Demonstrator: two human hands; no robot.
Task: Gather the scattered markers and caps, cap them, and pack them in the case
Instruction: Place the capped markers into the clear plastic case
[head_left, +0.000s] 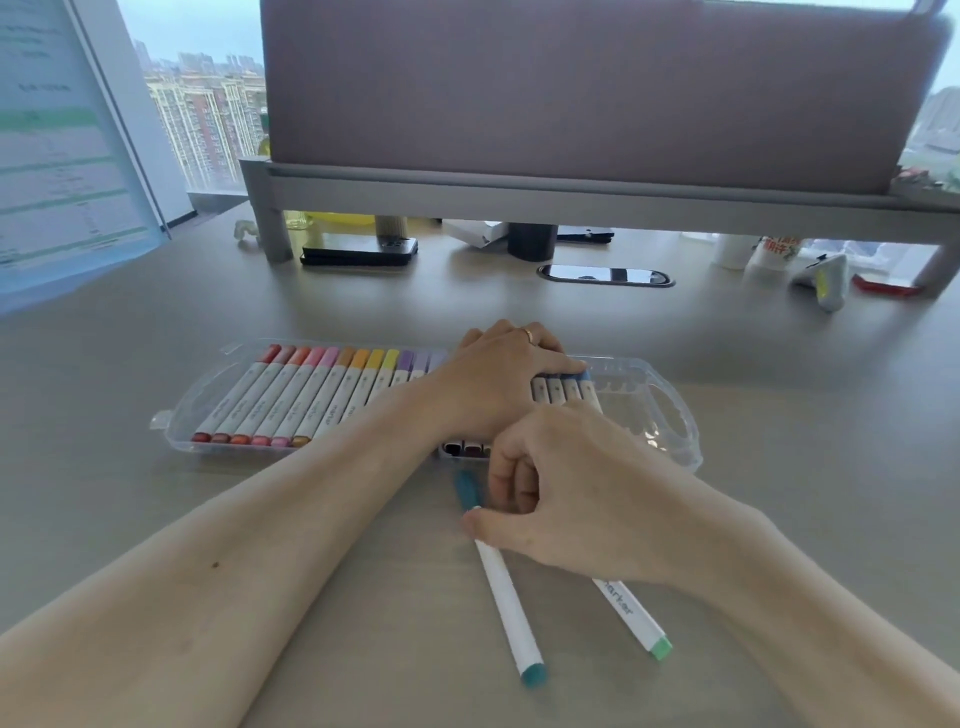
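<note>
Mid-frame, the left hand (498, 379), fingers flat, steadies the packed markers (311, 400) in the clear plastic case (685, 431), while the right hand (571, 499) pinches the teal-capped white marker (503, 597) on the worktop (130, 493) below, best slotted level into the case's free right end.

Case (675, 410): clear plastic, glossy, glare along the rim. Markers (291, 400) inside: white barrels, smooth satin plastic. Teal marker (506, 597), lower centre: same finish. Counter (779, 364): smooth, matt grey, laminate look. Screen panel (571, 93), top: mauve cloth, matt. Phone (358, 249): glossy black.
</note>
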